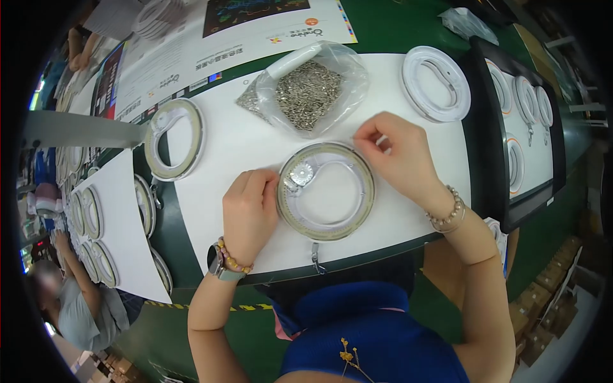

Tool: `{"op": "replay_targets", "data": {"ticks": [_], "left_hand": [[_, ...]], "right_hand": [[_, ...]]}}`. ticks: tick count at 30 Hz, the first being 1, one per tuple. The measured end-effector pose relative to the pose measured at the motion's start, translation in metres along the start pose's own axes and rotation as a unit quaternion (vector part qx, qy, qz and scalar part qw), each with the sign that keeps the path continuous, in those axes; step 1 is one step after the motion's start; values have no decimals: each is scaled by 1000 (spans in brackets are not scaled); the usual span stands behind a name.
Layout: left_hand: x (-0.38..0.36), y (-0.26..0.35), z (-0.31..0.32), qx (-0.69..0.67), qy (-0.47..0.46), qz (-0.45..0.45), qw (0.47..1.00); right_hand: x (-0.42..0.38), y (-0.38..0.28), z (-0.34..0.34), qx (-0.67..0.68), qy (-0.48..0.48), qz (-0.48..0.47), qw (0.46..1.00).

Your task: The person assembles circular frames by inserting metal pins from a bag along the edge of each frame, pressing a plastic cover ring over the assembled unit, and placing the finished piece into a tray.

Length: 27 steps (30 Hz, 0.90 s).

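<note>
In the head view, touching or nearly touching the left rim of the ring-shaped unit with left grip, fingers curled inward; cannot tell whether clasping the rim or only leaning against it. Holding right grip close by the upper right of the same rim, thumb and fingers bent towards one another; cannot tell whether pinching something small or loose. Lying flat at the middle of the white sheet, on the green bench, between both wrists: that ring-shaped unit, with tan border, white inside and a silvery disc at upper left. Just below it, reaching over the front edge of the bench, a small metal clip. Behind it, a clear bag full of small metal parts. Off to the left, a tan-bordered ring; off to the right, a white ring. Farther right, a black tray with more white rings inside; farther left, several rings on another white sheet. Along the back, printed sheets. At far left, near the second sheet, a seated or standing person, cannot tell which
</note>
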State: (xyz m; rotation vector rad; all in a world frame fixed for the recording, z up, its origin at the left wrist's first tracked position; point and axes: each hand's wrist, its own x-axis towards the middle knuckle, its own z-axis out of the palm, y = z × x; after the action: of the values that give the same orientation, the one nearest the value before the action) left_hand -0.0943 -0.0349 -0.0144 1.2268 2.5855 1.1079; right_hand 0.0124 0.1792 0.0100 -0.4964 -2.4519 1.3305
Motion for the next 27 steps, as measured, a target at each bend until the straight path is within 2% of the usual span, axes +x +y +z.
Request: {"op": "replay_targets", "data": {"ticks": [3, 6, 9, 12, 17, 19, 22, 25, 27], "left_hand": [[1, -1, -1, 15, 7, 50, 999], [4, -4, -9, 25, -36, 69, 997], [15, 4, -25, 34, -59, 72, 995], [32, 48, -29, 47, -3, 160, 986], [32, 78, 10, 9, -63, 183, 981], [35, 78, 15, -12, -81, 189, 979], [51, 67, 11, -15, -58, 167, 984], [90, 39, 12, 69, -6, 175, 982], [112, 13, 22, 161, -45, 185, 968]], "right_hand": [[-18, 7, -12, -84, -9, -41, 996], [-30, 8, -18, -123, -19, -65, 990], [-34, 6, -21, -96, -26, -51, 994], [-32, -2, -18, -38, -21, -44, 998], [-28, -16, -12, 37, 40, -28, 998], [-30, -11, -14, 32, 54, -17, 998], [-36, 3, -16, -14, 40, -9, 999], [-44, 16, -12, -75, 10, -23, 997], [-48, 18, -9, -104, -8, -32, 994]]}}
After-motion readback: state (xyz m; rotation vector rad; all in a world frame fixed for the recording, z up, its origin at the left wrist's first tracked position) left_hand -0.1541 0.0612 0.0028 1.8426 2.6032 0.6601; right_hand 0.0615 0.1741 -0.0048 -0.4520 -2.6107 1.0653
